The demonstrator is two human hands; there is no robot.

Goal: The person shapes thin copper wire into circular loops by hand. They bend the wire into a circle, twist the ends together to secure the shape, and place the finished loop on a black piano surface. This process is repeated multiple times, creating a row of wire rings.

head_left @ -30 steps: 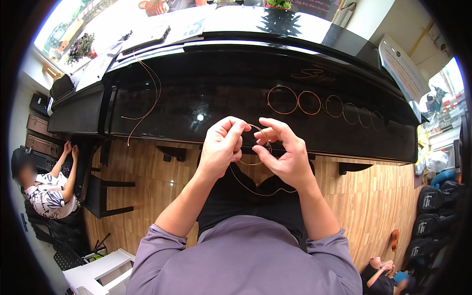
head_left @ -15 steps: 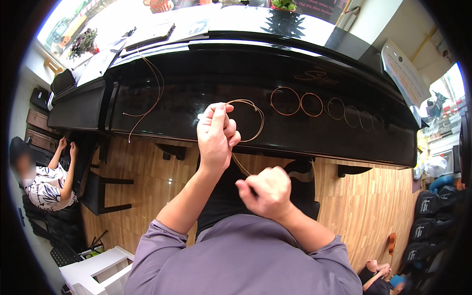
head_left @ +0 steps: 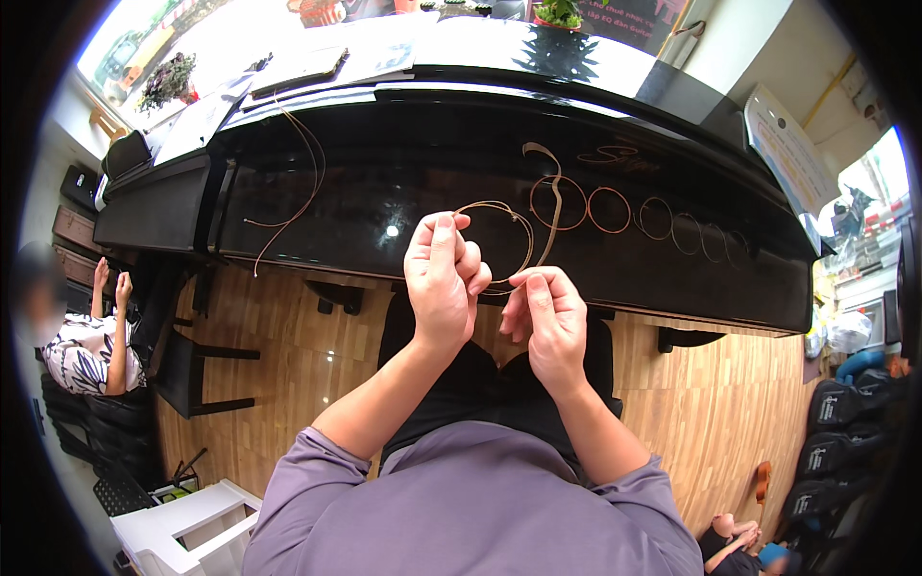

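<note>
My left hand grips a loosely coiled bronze-coloured string at its left side, the loop standing out to the right of my fingers. My right hand, just right and a little lower, pinches part of the same string, whose loose length rises as a blurred streak above my fingertips. Beyond my hands, on the glossy black piano, several separate coiled strings lie in a row to the right, and a loose string lies at the left.
A seated person is at the left by a black chair. Another person sits at the lower right near a guitar and black cases. Papers and a potted plant are on the piano top; a white stand is lower left.
My right hand has risen from near my lap to the string beside my left hand, and a loose length now swings up above it. My left hand has shifted slightly right.
</note>
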